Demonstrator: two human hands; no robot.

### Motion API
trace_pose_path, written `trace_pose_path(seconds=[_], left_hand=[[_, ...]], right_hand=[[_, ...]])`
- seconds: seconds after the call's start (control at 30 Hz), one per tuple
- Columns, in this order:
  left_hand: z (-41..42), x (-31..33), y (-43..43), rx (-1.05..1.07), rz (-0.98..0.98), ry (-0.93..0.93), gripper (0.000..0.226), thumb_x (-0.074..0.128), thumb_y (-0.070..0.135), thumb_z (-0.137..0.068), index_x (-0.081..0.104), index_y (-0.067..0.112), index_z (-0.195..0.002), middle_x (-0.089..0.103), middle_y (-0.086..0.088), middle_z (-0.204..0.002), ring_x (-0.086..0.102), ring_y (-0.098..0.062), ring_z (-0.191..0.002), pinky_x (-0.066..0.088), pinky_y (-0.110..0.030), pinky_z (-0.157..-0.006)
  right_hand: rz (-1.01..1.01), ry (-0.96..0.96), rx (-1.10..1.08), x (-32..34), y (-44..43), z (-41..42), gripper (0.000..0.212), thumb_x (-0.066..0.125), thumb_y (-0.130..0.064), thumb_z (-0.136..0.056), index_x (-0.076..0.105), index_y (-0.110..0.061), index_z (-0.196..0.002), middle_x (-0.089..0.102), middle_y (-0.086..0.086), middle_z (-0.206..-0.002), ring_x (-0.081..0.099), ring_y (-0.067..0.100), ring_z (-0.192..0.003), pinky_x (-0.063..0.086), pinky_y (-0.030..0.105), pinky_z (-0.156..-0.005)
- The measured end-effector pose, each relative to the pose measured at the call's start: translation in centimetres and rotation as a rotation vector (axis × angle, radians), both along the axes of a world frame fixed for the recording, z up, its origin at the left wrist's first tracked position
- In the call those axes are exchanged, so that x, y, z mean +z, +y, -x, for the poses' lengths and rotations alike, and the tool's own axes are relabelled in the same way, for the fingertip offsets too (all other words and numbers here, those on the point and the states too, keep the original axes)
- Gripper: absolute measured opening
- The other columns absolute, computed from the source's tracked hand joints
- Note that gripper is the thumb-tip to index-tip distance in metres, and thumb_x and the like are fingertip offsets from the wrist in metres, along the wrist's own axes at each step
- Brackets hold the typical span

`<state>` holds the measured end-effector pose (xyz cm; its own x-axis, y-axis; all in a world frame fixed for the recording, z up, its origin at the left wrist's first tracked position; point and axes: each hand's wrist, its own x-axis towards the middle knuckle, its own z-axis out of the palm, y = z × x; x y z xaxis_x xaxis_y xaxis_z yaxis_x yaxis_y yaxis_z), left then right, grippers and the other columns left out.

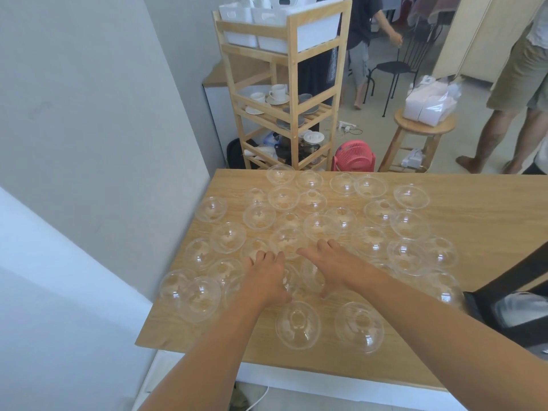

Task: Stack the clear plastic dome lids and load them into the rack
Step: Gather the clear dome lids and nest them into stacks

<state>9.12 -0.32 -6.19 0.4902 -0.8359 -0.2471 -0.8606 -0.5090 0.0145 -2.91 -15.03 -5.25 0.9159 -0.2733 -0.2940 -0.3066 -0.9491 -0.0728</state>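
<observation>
Stacking seems barely begun. Left hand (267,277) and right hand (336,268) rest flat, fingers spread, on lids (298,324) mid-table (480,232). Next, nest two.

pink fan (353,155) on the floor past the worktop (489,221). round wooden stool (424,126) beside it carries white plastic-wrapped packs (427,103). black chair (394,66) further back. white power strip (347,125) on floor. black bag (483,310) at worktop's right edge.

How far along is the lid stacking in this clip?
Nothing looks done: the clear plastic dome lids lie scattered across the wooden table, none visibly in the wooden shelf rack. The left hand and right hand reach onto mid-table lids. All stacking and loading remains.
</observation>
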Motion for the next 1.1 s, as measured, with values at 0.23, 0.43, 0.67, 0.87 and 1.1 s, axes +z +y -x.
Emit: trace_pose_path(seconds=[0.23,0.43,0.67,0.87,1.1], left_hand=[[0.9,-0.6,-0.4,0.000,0.034,-0.090,0.072,0.070,0.036,-0.079,0.031,0.015,-0.137,0.055,-0.003,-0.114,0.048,-0.024,-0.112,0.033,-0.040,-0.096],[1.4,-0.7,-0.5,0.018,0.119,-0.066,0.065,0.073,0.038,-0.075,0.038,0.015,-0.125,0.055,0.001,-0.113,0.051,-0.020,-0.106,0.034,-0.036,-0.092],[0.9,0.7,0.0,0.037,0.156,0.033,0.069,0.074,0.042,-0.074,0.046,0.014,-0.130,0.051,-0.002,-0.126,0.049,-0.023,-0.114,0.040,-0.035,-0.096],[0.6,3.7,1.0,0.085,0.269,0.269,0.080,0.081,0.040,-0.067,0.049,0.012,-0.134,0.042,0.003,-0.123,0.039,-0.019,-0.120,0.044,-0.032,-0.096],[2.7,4.8,2.2,-0.004,0.136,0.362,0.088,0.083,0.041,-0.065,0.045,0.017,-0.141,0.041,0.002,-0.135,0.041,-0.020,-0.126,0.043,-0.032,-0.096]], right_hand=[[-0.112,-0.011,-0.110,1.9,-1.2,1.3,0.093,0.084,-0.050,-0.064,0.029,-0.048,-0.139,0.028,0.005,-0.127,0.030,0.026,-0.119,0.049,0.044,-0.091],[-0.203,-0.101,-0.211,2.7,-2.0,3.3,0.084,0.082,-0.049,-0.063,0.025,-0.031,-0.123,0.030,-0.001,-0.115,0.037,0.021,-0.109,0.046,0.035,-0.077],[-0.343,-0.204,-0.301,2.7,-2.3,5.0,0.077,0.083,-0.054,-0.060,0.019,-0.039,-0.100,0.041,-0.006,-0.107,0.047,0.018,-0.095,0.040,0.030,-0.068],[-0.521,-0.342,-0.435,3.3,-2.6,6.3,0.086,0.082,-0.057,-0.062,0.037,-0.039,-0.133,0.048,-0.007,-0.128,0.050,0.019,-0.116,0.043,0.033,-0.089],[-0.636,-0.451,-0.553,2.8,-1.2,9.0,0.079,0.082,-0.064,-0.060,0.044,-0.034,-0.122,0.054,-0.007,-0.117,0.054,0.013,-0.108,0.039,0.018,-0.075]])
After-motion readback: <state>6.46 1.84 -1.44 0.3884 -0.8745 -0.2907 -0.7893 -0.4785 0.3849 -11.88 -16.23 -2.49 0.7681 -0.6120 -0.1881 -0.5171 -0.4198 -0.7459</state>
